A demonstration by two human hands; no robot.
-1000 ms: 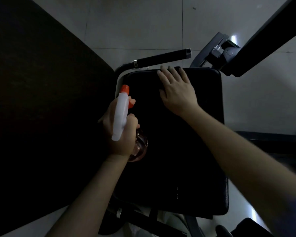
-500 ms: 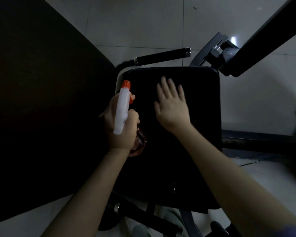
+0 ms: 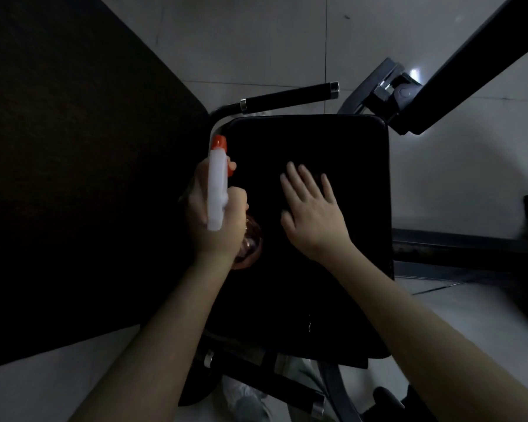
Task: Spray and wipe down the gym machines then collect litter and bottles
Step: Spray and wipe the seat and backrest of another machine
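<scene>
Black padding fills the middle of the head view: the seat pad (image 3: 333, 138) of a gym machine, seen from straight above in dim light. The right hand (image 3: 313, 214) lies flat on it, palm down, fingers straight and slightly spread, pointing toward the pad's far edge. Whether anything lies under the palm cannot be told, the pad is too dark.

The left hand (image 3: 223, 239) is over the pad's left edge and grips a spray bottle (image 3: 217, 190). Its fingers are curled round the neck, with one fingertip showing at the trigger. The bottle's white head lies across the back of the hand and its orange nozzle points away from the person, toward the pad's far left corner. A bit of the clear, reddish-tinted body shows just below the hand, on its right side.

Beyond the pad, a black handle bar (image 3: 287, 97) with metal end caps runs across, near the far edge. A heavy dark machine arm (image 3: 470, 65) slants in from the upper right and meets a grey bracket beside the pad's far right corner. A second handle (image 3: 256, 379) runs below the near edge. Pale floor tiles (image 3: 256, 41) lie all round, and a large dark surface (image 3: 73, 178) — its material unclear — covers the left side.
</scene>
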